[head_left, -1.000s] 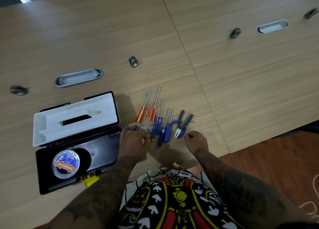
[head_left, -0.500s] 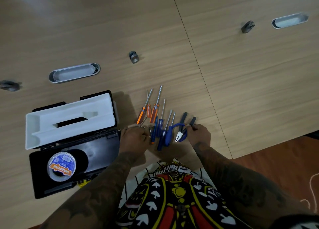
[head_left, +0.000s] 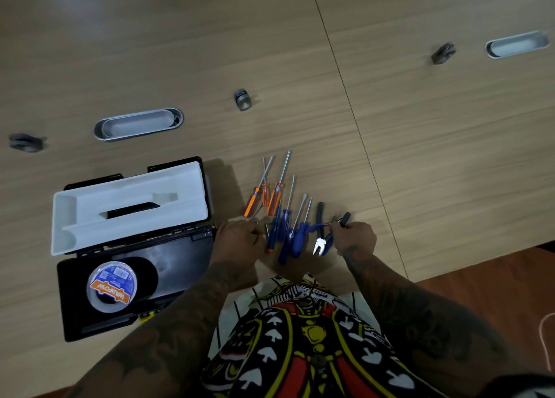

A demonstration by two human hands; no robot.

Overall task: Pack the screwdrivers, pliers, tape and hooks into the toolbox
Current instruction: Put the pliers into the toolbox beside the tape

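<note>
Toolbox (head_left: 168, 256) lower left of frame, lid thrown back toward upper left, white tray (head_left: 129, 205) resting on the lid side, presumably lifted out to free the black base below. Tape roll (head_left: 111, 287) already lying flat in that base, label up; likely packed first as the bulkiest piece.

Loose tools bunched at centre frame on the wooden table (head_left: 420, 157), just right of the box, so each transfer looks short. Orange screwdrivers (head_left: 264, 196) furthest up, blue screwdrivers (head_left: 288, 232) below them, shafts fanned toward top of frame. Pliers (head_left: 322, 241) at the right edge of the bunch, nose pointing down-frame, dark handles up.

Left hand (head_left: 240, 238) at the left edge of the bunch, knuckles up, fingers curled down over something small; looks like thin metal, maybe hooks, but hidden and blurred. Cannot tell what is held, or whether anything is.

Right hand (head_left: 354, 237) at the right edge, fingers curled round the dark handle end of the pliers, apparently gripping to lift.

Judgement: both hands gathering at once, one load per hand. Tape done; screwdrivers, pliers, hooks outstanding.
</note>
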